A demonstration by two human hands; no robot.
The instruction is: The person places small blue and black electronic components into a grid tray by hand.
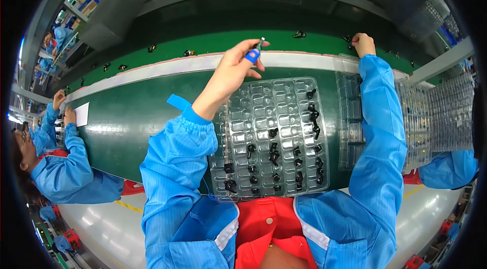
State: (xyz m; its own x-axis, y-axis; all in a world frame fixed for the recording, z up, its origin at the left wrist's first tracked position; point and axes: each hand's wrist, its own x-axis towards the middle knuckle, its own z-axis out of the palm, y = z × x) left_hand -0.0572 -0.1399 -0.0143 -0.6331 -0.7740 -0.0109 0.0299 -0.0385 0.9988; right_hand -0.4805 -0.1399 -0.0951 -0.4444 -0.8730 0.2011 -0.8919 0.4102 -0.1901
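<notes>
My left hand (pixel 234 67), with a blue band around one finger, is raised over the pale edge strip of the belt. Its fingers pinch a small dark part with a pale tip (pixel 262 42). Farther right, my right hand (pixel 363 44) reaches onto the green belt, its fingers closed at a small black part (pixel 348 40); whether that part is lifted I cannot tell. Below my hands lies a clear plastic blister tray (pixel 258 111). Several small black parts (pixel 274 155) sit in its pockets, mostly in the nearer rows and the right column.
More small parts (pixel 299 34) are scattered along the green conveyor belt (pixel 223 40). Stacked clear trays (pixel 350 101) stand under and beyond my right arm. A metal post (pixel 444 61) rises at the right. At the left, a co-worker (pixel 61 167) sits near a white sheet (pixel 81 114).
</notes>
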